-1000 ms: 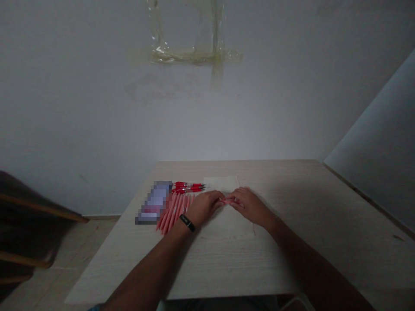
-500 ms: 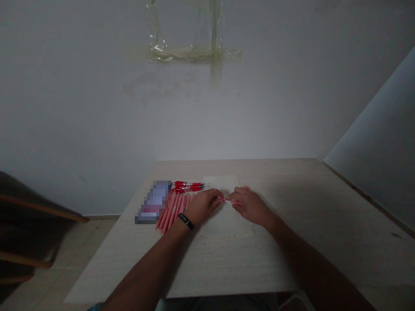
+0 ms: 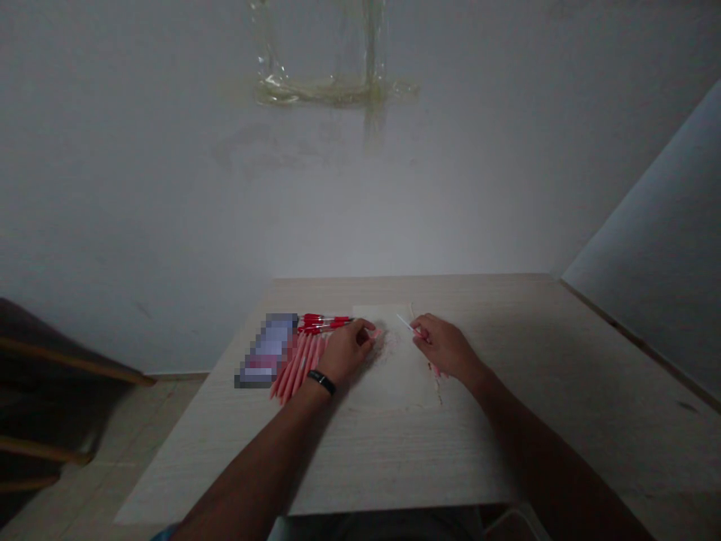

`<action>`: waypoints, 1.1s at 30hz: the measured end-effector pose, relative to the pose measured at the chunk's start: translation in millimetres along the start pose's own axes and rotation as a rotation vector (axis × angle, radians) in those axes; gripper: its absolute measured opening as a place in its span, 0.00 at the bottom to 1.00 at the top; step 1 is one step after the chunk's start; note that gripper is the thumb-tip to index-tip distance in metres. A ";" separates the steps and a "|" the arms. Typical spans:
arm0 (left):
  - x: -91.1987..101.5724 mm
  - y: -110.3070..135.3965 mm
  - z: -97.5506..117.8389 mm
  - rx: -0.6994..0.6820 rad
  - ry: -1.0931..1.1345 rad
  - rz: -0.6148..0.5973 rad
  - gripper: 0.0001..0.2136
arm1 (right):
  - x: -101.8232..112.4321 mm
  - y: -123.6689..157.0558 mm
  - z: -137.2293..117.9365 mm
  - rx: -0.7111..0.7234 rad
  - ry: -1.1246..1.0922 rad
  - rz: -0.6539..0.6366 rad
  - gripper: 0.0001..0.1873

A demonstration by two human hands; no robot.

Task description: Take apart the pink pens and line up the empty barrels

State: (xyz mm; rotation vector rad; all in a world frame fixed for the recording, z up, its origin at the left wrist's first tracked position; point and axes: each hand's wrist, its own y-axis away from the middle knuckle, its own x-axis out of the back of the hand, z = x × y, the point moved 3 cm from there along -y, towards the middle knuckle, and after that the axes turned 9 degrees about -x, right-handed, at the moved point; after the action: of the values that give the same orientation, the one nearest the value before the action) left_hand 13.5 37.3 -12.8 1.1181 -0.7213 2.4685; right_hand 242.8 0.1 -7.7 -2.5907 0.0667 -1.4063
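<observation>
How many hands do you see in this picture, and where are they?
2. The left hand is at the left edge of the paper; the right hand holds a white stick.

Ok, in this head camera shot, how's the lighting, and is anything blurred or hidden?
In the head view, the whole scene is dim, with the wall greying toward the corners; the left hand and right hand look dark and cast soft shadows on the paper sheet; a pixelated block hides whatever lies beside the red pens; the table edges splay, as from a wide lens.
</observation>
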 end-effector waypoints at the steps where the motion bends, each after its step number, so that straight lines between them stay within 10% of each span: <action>1: -1.2 0.5 -0.3 0.008 0.002 -0.009 0.12 | -0.6 -0.3 -1.0 0.016 0.003 0.007 0.10; 12: -16.4 3.5 -7.6 0.075 0.037 -0.127 0.09 | 1.9 2.8 -12.8 0.148 -0.021 -0.063 0.12; 23: -6.5 1.5 6.9 -0.097 0.031 0.006 0.13 | -8.9 2.2 -13.5 0.279 0.046 -0.080 0.11; 33: -10.2 3.3 23.3 -0.140 0.041 -0.171 0.08 | -6.5 3.0 -25.4 0.320 0.125 0.007 0.08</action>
State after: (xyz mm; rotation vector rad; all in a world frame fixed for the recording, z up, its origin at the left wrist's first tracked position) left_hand 32.4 20.4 -8.6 1.0297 -0.7413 2.2558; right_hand 218.2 -5.8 -0.2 -2.2418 -0.1217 -1.4418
